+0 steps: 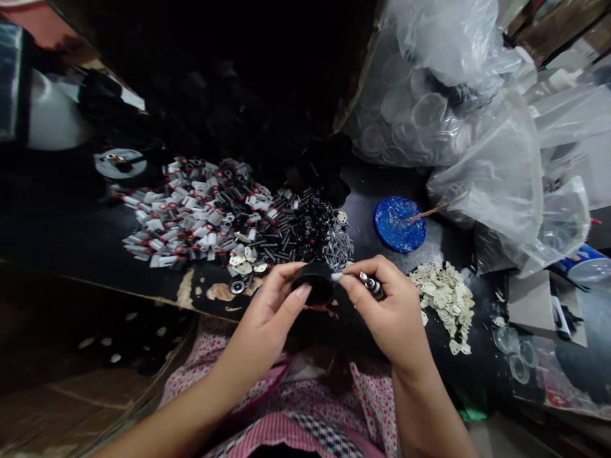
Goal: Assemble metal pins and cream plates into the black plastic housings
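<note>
Black cup (316,273) sits in the left hand (270,310), fingers pinching its wall above the counter (370,184); fingers of the right hand (389,308) pinch a white part (337,277) at its side; a blue dish (398,226) lies beyond, cream plates (445,298) right, mixed parts (191,219) left.

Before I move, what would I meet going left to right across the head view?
Heap of white pieces with red bands, left hand, round black hollow part, right hand, pile of flat cream plates.
</note>
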### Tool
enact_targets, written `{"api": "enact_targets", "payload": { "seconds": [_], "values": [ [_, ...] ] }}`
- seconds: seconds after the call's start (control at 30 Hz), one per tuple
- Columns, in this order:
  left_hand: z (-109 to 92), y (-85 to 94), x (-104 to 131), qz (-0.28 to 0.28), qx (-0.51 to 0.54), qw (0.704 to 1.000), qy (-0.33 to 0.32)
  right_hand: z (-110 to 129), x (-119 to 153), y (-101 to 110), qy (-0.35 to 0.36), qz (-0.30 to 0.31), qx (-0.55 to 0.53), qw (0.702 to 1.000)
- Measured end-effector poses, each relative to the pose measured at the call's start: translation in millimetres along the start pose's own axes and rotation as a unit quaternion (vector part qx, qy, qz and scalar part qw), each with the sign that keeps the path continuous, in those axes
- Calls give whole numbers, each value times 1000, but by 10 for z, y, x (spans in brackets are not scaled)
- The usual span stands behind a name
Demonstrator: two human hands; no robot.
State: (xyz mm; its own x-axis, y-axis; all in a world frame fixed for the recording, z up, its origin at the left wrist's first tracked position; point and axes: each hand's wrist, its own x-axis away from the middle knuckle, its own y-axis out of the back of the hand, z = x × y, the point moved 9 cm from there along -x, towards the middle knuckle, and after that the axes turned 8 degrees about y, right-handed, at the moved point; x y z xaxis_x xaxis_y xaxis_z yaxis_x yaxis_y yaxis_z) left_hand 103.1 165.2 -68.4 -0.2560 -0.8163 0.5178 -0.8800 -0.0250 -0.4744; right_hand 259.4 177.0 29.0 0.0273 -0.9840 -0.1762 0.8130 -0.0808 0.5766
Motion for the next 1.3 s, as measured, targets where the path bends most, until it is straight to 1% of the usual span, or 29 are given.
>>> {"api": "enact_targets", "payload": {
  "seconds": [0.1,0.13,0.17,0.23,0.27,0.33,0.37,0.4,0.47,0.5,0.57,0.63,0.67,0.73,0.77,0.83,0.97,1.17,1.23,1.3],
  "values": [
    [1,-27,13,25,29,999,10,118,49,6,61,-25,27,997],
    [15,-39,16,35,47,998,23,125,62,-2,66,-23,28,997],
    [31,-40,23,43,61,996,37,99,70,-26,56,-10,13,998],
    [73,-10,51,54,70,994,64,-30,97,-147,-6,57,-80,995],
    [98,21,71,59,65,993,75,-96,131,-235,-47,100,-142,984],
    [155,92,121,76,40,992,94,-182,225,-390,-118,171,-244,947],
    [181,126,146,87,24,991,100,-214,267,-434,-144,188,-267,934],
    [205,156,169,99,7,990,105,-249,298,-458,-165,192,-272,928],
    [236,211,198,108,-20,988,109,-283,325,-503,-181,198,-261,927],
    [236,244,199,100,-23,989,108,-282,315,-527,-175,200,-249,931],
    [215,320,184,60,-3,993,101,-259,221,-534,-125,186,-179,958],
    [173,389,166,8,34,996,88,-223,83,-523,-51,162,-29,985],
    [151,409,160,-12,52,995,80,-203,19,-535,-17,154,59,986],
    [116,420,152,-35,75,994,68,-180,-78,-618,31,162,203,965],
    [106,418,148,-41,82,994,65,-176,-113,-669,45,171,248,952],
    [101,411,138,-48,90,993,66,-152,-164,-747,66,181,301,934],
    [110,415,118,-57,98,991,69,-111,-204,-800,78,187,343,917],
    [114,413,104,-44,106,992,60,-144,-176,-762,79,193,346,915],
    [111,397,102,-41,104,992,58,-150,-157,-737,79,189,337,919],
    [88,373,98,-46,113,991,47,-115,-134,-701,82,168,294,937]
  ]
}}
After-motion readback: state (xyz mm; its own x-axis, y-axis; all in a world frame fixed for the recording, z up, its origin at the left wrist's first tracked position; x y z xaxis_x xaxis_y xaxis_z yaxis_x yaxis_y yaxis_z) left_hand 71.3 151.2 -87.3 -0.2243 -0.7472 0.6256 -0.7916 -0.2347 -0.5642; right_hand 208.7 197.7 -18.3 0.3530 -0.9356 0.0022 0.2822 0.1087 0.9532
